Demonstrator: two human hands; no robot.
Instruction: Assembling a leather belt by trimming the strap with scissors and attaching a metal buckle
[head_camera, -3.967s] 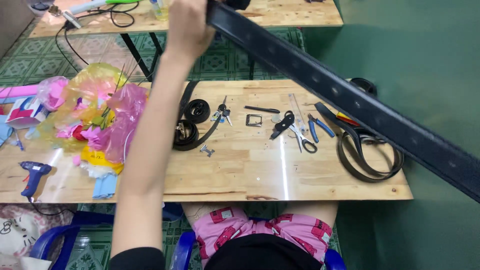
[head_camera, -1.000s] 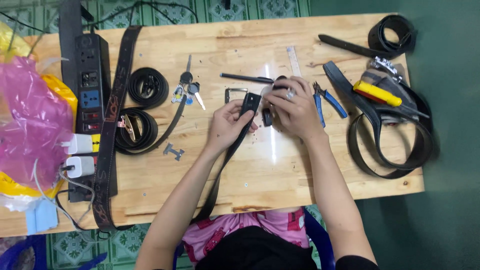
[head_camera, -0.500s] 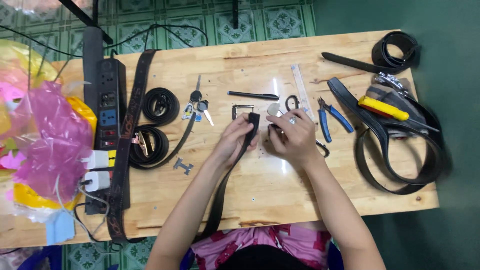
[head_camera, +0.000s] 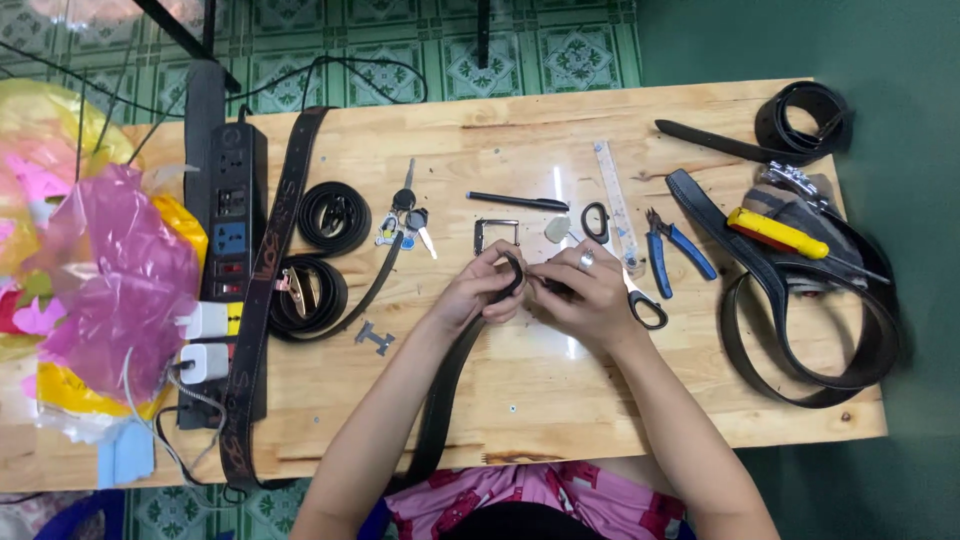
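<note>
At the middle of the wooden bench (head_camera: 700, 400), my left hand (head_camera: 480, 290) is closed around the folded end of a dark leather belt (head_camera: 440, 400), whose length runs back off the near edge toward my lap. My right hand (head_camera: 590, 290) pinches at that same end, fingers curled shut on it. Just beyond my hands, the square metal buckle (head_camera: 496, 235) lies unattached, so fitting it looks undone.

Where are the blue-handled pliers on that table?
In the head view the blue-handled pliers lie on the wooden table, right of the clear ruler and the right hand, left of the yellow-handled screwdriver.
</note>
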